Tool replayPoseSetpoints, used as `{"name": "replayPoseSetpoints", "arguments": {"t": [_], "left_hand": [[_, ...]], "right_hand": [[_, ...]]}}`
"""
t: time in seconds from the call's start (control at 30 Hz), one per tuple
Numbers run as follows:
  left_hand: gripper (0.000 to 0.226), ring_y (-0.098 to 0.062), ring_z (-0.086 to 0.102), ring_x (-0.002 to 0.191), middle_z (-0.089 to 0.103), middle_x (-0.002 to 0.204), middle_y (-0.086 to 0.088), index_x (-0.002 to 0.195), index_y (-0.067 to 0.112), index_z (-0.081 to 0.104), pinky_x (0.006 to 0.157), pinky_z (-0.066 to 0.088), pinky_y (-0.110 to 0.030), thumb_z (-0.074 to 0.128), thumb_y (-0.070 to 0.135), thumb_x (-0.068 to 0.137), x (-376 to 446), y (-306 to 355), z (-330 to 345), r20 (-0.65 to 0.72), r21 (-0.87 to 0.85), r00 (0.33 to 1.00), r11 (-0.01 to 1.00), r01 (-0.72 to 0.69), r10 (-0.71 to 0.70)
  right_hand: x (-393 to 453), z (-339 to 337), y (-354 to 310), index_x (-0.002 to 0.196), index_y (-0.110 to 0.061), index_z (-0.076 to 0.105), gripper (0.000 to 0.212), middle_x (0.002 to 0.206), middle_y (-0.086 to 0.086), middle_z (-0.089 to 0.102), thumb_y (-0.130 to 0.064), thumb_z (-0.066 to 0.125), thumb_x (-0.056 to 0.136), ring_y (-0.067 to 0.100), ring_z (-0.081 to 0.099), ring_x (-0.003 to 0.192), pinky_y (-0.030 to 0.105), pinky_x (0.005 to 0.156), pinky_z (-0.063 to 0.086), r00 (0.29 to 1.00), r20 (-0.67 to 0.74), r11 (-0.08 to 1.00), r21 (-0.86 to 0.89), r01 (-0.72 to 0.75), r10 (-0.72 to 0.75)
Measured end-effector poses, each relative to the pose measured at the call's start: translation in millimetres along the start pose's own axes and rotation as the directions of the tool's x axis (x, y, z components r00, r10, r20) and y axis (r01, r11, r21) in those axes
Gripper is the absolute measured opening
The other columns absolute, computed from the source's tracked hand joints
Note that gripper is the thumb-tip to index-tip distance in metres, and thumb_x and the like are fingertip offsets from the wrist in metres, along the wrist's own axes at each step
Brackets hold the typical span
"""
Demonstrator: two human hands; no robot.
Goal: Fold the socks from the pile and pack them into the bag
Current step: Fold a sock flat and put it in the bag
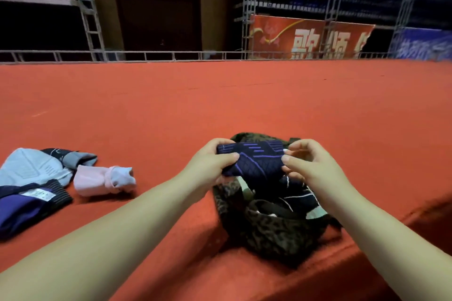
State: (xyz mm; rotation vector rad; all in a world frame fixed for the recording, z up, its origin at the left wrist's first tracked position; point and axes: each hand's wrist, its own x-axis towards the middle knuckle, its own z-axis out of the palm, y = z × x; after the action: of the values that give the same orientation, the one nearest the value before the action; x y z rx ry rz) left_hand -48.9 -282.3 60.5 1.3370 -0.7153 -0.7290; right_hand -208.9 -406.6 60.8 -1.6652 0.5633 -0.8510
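Note:
A folded dark navy sock with purple stripes hangs just above the open mouth of a dark leopard-print bag. My left hand grips its left end and my right hand pinches its right end. Dark socks with white lines lie inside the bag. To the left on the red cloth lies the sock pile: a light blue sock, a navy and purple sock with a label, a grey-cuffed dark sock and a rolled pink and white pair.
The red cloth surface stretches far ahead to a metal rail. Its front edge drops off just right of the bag. Scaffolding, a red banner and a dark doorway stand beyond.

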Motion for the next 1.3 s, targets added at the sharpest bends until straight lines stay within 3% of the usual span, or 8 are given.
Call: {"name": "replayPoseSetpoints", "arguments": {"t": [0.27, 0.5, 0.57, 0.7, 0.87, 1.0, 1.1, 1.3], "left_hand": [[0.02, -0.02, 0.058, 0.074, 0.059, 0.087, -0.006, 0.089, 0.013, 0.055, 0.069, 0.05, -0.036, 0.054, -0.007, 0.087, 42, 34, 53, 0.111, -0.027, 0.961, 0.968, -0.251, 0.252], [0.014, -0.022, 0.061, 0.074, 0.06, 0.085, -0.008, 0.086, 0.012, 0.054, 0.073, 0.054, -0.04, 0.064, 0.002, 0.082, 65, 28, 63, 0.109, -0.037, 0.969, 0.975, -0.217, 0.22], [0.014, -0.019, 0.06, 0.07, 0.059, 0.082, -0.007, 0.082, 0.013, 0.052, 0.068, 0.052, -0.035, 0.063, 0.007, 0.086, 67, 18, 60, 0.098, 0.025, 0.986, 0.99, -0.14, 0.137], [0.017, -0.015, 0.056, 0.063, 0.059, 0.078, -0.001, 0.082, 0.019, 0.047, 0.058, 0.05, -0.026, 0.061, 0.024, 0.09, 65, -7, 52, 0.122, 0.241, 0.984, 0.966, 0.096, -0.128], [0.018, -0.021, 0.05, 0.069, 0.056, 0.078, -0.002, 0.082, 0.019, 0.052, 0.058, 0.042, -0.027, 0.063, 0.034, 0.085, 67, -25, 44, 0.073, 0.498, 0.991, 0.865, 0.058, -0.109], [0.019, -0.015, 0.047, 0.058, 0.053, 0.068, 0.001, 0.084, 0.02, 0.054, 0.05, 0.038, -0.022, 0.06, 0.037, 0.086, 68, -22, 44, 0.036, 0.614, 0.998, 0.789, 0.013, -0.045], [0.026, -0.014, 0.051, 0.053, 0.056, 0.06, 0.003, 0.084, 0.02, 0.054, 0.053, 0.037, -0.024, 0.057, 0.046, 0.085, 67, -24, 41, 0.061, 0.82, 0.995, 0.572, -0.007, -0.076], [0.044, -0.016, 0.059, 0.054, 0.062, 0.064, 0.001, 0.086, 0.016, 0.059, 0.063, 0.043, -0.024, 0.042, 0.055, 0.09, 64, -29, 33, 0.051, 0.892, 0.969, 0.447, 0.065, -0.242]], "right_hand": [[35, -46, -13, 0.099, -0.018, 0.062, 0.053, 0.09, 0.001, 0.063, -0.063, 0.064, 0.07, 0.017, 0.055, 0.076, 0.032, 0.067, 0.041, 0.992, -0.049, 0.993, -0.003, -0.118, 0.117], [66, -52, -18, 0.107, -0.009, 0.061, 0.024, 0.099, 0.01, 0.068, -0.026, 0.06, 0.09, 0.024, 0.064, 0.092, 0.038, 0.088, 0.053, 0.979, 0.036, 0.898, 0.394, -0.197, 0.199], [71, -50, -12, 0.097, -0.006, 0.06, 0.016, 0.089, 0.011, 0.068, -0.018, 0.062, 0.088, 0.023, 0.065, 0.084, 0.031, 0.073, 0.056, 0.985, -0.016, 0.897, 0.416, -0.151, 0.173], [71, -45, 12, 0.085, -0.016, 0.048, 0.019, 0.078, 0.004, 0.054, 0.0, 0.057, 0.084, 0.015, 0.05, 0.063, 0.021, 0.039, 0.038, 0.97, -0.128, 0.969, 0.166, -0.185, 0.207], [65, -40, 34, 0.109, -0.016, 0.051, 0.031, 0.097, 0.003, 0.058, -0.005, 0.063, 0.082, 0.015, 0.055, 0.078, 0.028, 0.063, 0.043, 0.98, -0.174, 0.989, -0.098, -0.114, 0.096], [71, -37, 37, 0.091, -0.019, 0.053, 0.021, 0.083, -0.001, 0.059, -0.005, 0.061, 0.077, 0.017, 0.053, 0.071, 0.031, 0.062, 0.04, 0.992, -0.126, 0.917, -0.395, -0.056, 0.007], [75, -35, 38, 0.072, -0.016, 0.052, 0.008, 0.066, -0.001, 0.054, -0.011, 0.055, 0.076, 0.019, 0.047, 0.061, 0.029, 0.053, 0.032, 0.995, -0.01, 0.718, -0.691, -0.078, 0.099], [79, -31, 55, 0.063, -0.014, 0.056, 0.013, 0.069, 0.006, 0.061, -0.019, 0.06, 0.075, 0.029, 0.057, 0.072, 0.032, 0.06, 0.04, 0.996, -0.073, 0.645, -0.758, -0.093, 0.058]]}}
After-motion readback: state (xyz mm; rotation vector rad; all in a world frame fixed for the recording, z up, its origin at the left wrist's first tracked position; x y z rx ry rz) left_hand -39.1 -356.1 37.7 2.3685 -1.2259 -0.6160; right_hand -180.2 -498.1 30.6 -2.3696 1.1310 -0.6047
